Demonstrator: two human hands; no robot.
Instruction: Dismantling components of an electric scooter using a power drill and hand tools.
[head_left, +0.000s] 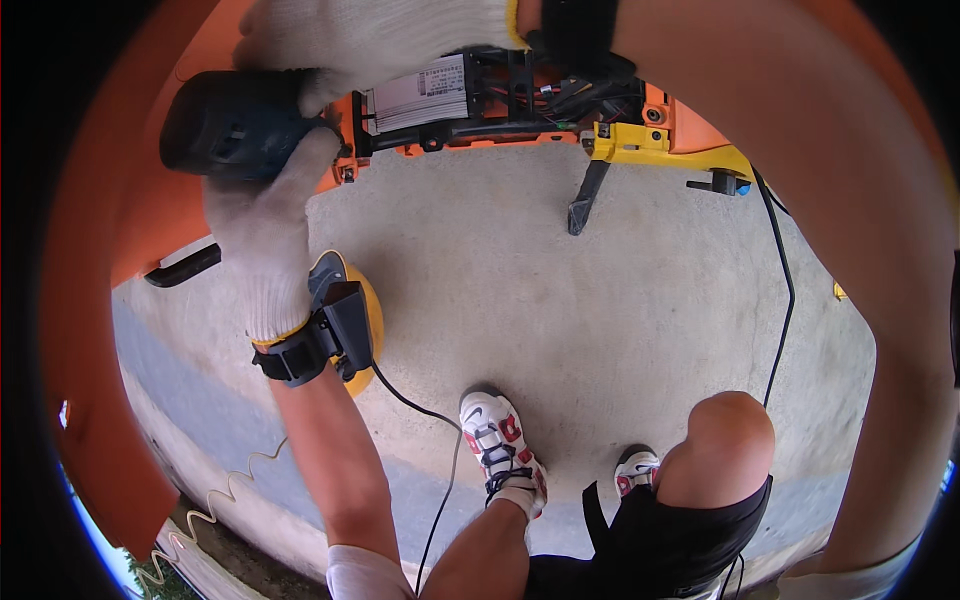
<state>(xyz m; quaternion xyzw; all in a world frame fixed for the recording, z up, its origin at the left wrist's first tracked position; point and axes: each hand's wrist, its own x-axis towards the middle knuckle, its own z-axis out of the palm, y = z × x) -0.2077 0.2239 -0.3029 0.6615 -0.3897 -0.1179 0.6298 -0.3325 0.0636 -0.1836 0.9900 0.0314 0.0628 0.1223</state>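
My left hand [262,225], in a white knit glove with a yellow cuff, is closed around a dark blue and black power drill [225,125]. The drill is against the orange body panel of a machine [160,225]. My right hand [390,40], gloved the same way, reaches in from the right above the drill, and a finger or thumb comes down beside it. Its other fingertips are blurred. Just right of the drill, an opened frame shows a silver finned box [425,95] with a white label, and bundled wires [570,95].
A yellow bracket [645,145] and black kickstand [587,200] are on the machine's right part. Below my left wrist, a yellow rounded object [372,310] is on the concrete floor [480,280]. Black cables [790,300] run along both sides; a coiled cord [215,500] hangs lower left.
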